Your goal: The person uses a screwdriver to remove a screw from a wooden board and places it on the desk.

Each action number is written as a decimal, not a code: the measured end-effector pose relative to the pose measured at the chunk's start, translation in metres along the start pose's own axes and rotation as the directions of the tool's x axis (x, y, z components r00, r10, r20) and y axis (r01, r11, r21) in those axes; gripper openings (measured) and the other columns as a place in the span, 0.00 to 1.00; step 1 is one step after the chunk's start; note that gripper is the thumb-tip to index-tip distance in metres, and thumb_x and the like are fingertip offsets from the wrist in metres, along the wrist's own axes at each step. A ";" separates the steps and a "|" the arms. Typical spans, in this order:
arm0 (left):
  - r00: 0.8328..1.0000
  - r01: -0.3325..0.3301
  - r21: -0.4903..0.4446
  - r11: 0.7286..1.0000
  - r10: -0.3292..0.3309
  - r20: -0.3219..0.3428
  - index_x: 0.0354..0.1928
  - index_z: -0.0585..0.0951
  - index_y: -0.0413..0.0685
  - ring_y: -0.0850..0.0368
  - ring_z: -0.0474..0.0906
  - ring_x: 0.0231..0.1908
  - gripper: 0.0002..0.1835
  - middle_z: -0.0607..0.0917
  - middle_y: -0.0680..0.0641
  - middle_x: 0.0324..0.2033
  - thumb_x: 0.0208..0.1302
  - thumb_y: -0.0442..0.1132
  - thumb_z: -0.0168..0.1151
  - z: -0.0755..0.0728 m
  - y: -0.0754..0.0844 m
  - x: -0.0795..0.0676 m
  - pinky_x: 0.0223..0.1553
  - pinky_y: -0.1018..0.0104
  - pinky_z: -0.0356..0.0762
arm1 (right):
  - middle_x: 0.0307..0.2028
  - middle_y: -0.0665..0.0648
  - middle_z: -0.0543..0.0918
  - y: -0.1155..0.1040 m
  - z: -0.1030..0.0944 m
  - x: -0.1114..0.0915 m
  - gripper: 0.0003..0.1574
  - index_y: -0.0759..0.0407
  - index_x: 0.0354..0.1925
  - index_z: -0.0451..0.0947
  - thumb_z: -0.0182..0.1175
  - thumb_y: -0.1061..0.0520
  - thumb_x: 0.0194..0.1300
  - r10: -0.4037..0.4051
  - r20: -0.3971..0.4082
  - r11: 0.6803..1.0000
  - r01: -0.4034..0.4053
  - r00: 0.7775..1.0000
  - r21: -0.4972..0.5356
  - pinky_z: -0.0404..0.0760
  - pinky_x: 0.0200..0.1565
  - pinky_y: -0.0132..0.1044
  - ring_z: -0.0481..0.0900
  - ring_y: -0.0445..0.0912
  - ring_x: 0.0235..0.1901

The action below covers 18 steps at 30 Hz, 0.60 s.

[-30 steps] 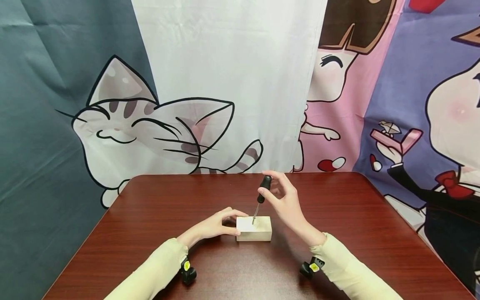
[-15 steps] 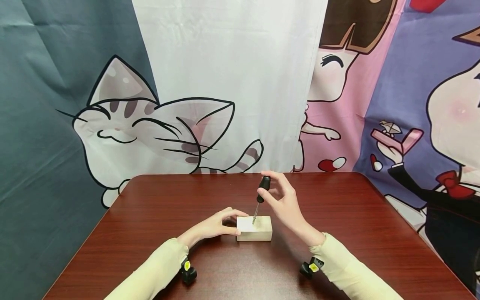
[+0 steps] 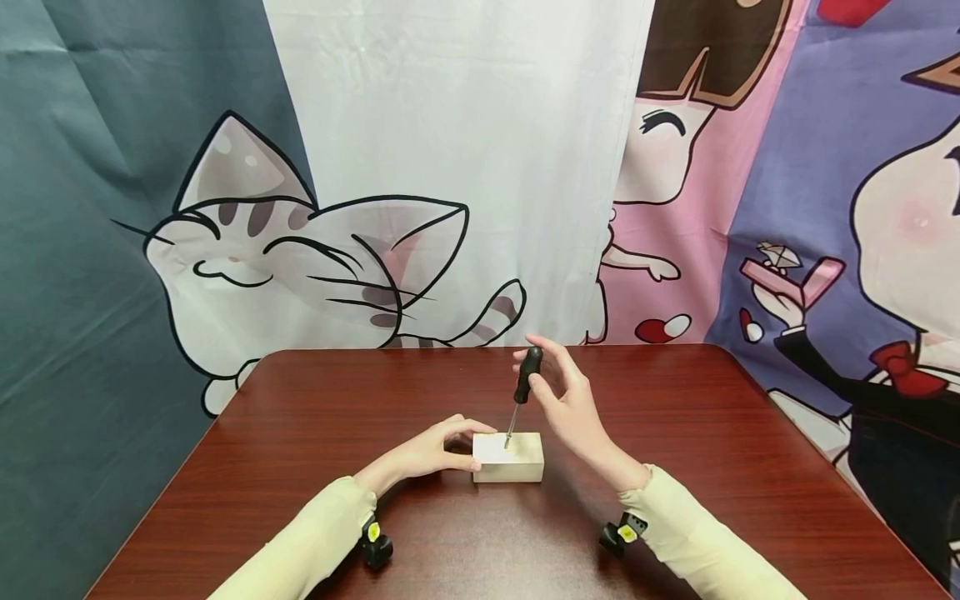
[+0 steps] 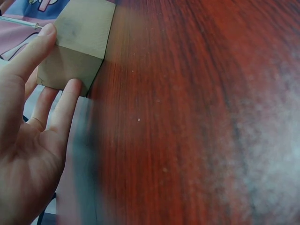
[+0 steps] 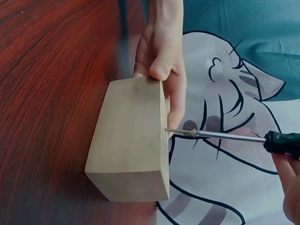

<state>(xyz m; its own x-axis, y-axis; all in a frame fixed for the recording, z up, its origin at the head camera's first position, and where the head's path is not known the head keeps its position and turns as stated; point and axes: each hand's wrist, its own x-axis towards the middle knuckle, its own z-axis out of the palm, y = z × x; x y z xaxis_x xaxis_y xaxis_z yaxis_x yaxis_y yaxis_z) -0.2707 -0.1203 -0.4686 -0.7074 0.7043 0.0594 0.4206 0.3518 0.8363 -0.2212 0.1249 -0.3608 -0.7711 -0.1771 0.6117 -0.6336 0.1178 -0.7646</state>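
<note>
A pale wooden block [image 3: 508,472] lies on the table, and my left hand [image 3: 427,450] holds its left end between thumb and fingers. From the block's top face stands a brass-coloured screw [image 5: 180,131], its threads partly showing in the right wrist view. The shaft of a black-handled screwdriver [image 3: 528,377] meets the screw head, with the tool leaning slightly right at the top. My right hand [image 3: 573,408] has its thumb against the handle's near side and its fingers reaching round behind. In the left wrist view, the thumb and fingers [image 4: 68,105] touch the block's end.
The dark red wooden table [image 3: 337,383] spreads all round the block. Behind it hangs a printed cartoon cloth [image 3: 465,125]. A small black camera sits at each wrist, below the left sleeve [image 3: 315,533] and the right sleeve [image 3: 697,533].
My right thumb has shifted right and down along the screwdriver handle, and the fingers have spread and reached further left past it. The left hand and the block have stayed put.
</note>
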 end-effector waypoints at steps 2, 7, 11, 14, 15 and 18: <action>1.000 -0.002 -0.001 1.000 0.002 -0.002 0.64 0.76 0.63 0.60 0.79 0.51 0.27 0.75 0.48 0.46 0.62 0.45 0.70 0.000 0.000 -0.001 0.59 0.59 0.72 | 0.53 0.67 0.80 0.000 0.002 0.000 0.31 0.63 0.66 0.67 0.60 0.70 0.66 -0.002 -0.024 1.000 0.001 1.000 -0.021 0.82 0.49 0.30 0.82 0.33 0.48; 1.000 -0.005 -0.004 1.000 0.005 0.001 0.64 0.76 0.63 0.60 0.79 0.51 0.27 0.75 0.48 0.46 0.62 0.45 0.69 0.000 0.000 -0.001 0.59 0.58 0.73 | 0.49 0.61 0.78 0.001 0.003 -0.001 0.32 0.59 0.61 0.74 0.69 0.66 0.59 -0.025 -0.096 0.992 0.013 0.995 -0.127 0.83 0.41 0.31 0.81 0.40 0.42; 1.000 -0.009 -0.003 1.000 0.009 0.002 0.64 0.76 0.62 0.60 0.79 0.51 0.27 0.75 0.47 0.46 0.62 0.45 0.69 0.000 0.000 0.000 0.60 0.57 0.73 | 0.48 0.62 0.79 0.003 0.002 0.000 0.33 0.59 0.64 0.71 0.66 0.67 0.62 -0.026 -0.079 0.992 0.016 0.997 -0.125 0.82 0.41 0.29 0.81 0.42 0.40; 1.000 -0.008 -0.004 1.000 0.008 0.000 0.64 0.76 0.62 0.60 0.79 0.51 0.27 0.75 0.47 0.46 0.62 0.44 0.69 0.000 0.000 0.000 0.60 0.58 0.72 | 0.51 0.67 0.80 0.004 0.000 0.000 0.34 0.61 0.69 0.64 0.58 0.70 0.66 -0.022 -0.024 0.998 0.021 0.999 -0.054 0.83 0.46 0.29 0.84 0.46 0.45; 1.000 -0.006 -0.004 1.000 0.006 -0.002 0.64 0.76 0.62 0.60 0.79 0.51 0.27 0.76 0.48 0.46 0.62 0.44 0.69 0.000 0.000 0.000 0.60 0.58 0.72 | 0.52 0.69 0.79 0.005 0.000 0.000 0.34 0.62 0.70 0.62 0.55 0.72 0.67 -0.024 -0.007 0.999 0.023 1.000 -0.026 0.83 0.48 0.30 0.84 0.50 0.47; 1.000 0.002 -0.007 1.000 -0.002 -0.001 0.64 0.76 0.63 0.60 0.78 0.51 0.27 0.76 0.48 0.46 0.62 0.45 0.69 0.000 0.000 -0.001 0.59 0.57 0.72 | 0.55 0.72 0.78 0.006 0.000 0.000 0.34 0.65 0.70 0.59 0.48 0.76 0.68 -0.028 0.023 0.999 0.027 0.999 0.041 0.83 0.52 0.34 0.83 0.56 0.52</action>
<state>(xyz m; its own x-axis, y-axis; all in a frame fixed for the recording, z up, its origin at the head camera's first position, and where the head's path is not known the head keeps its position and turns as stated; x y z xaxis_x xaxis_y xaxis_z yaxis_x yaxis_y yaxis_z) -0.2702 -0.1207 -0.4687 -0.7085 0.7033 0.0586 0.4152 0.3483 0.8404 -0.2252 0.1251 -0.3651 -0.7515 -0.2031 0.6277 -0.6508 0.0725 -0.7558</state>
